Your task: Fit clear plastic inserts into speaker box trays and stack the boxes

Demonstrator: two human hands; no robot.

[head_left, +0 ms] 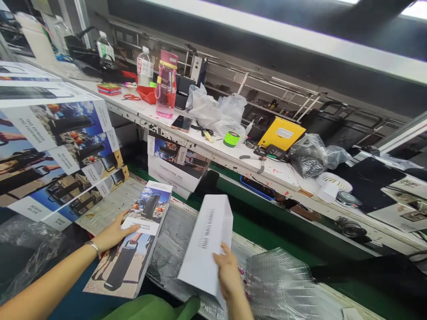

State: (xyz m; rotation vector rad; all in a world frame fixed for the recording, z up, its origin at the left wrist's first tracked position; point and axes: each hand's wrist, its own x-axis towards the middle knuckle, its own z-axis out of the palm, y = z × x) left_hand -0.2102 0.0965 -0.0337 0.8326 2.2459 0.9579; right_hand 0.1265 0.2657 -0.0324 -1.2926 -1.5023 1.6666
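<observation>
My left hand (115, 232) lies on a flat printed carton sleeve (128, 262) showing a black speaker, its fingers apart and resting on the upper left edge. To the right, a white box (204, 242) with a row of dark print leans over the worn bench surface (171, 244). My right hand (227, 269) is at the box's right side, with the index finger and thumb near its edge; the other fingers are curled. Whether it grips the box is hard to tell.
Stacked printed boxes (63, 160) stand at the left. More boxes (176, 171) sit beyond the bench. Clear plastic wrap (278, 280) lies at lower right. The back shelf (213, 144) holds a pink bottle (166, 86), pliers, tape and a yellow box (282, 134).
</observation>
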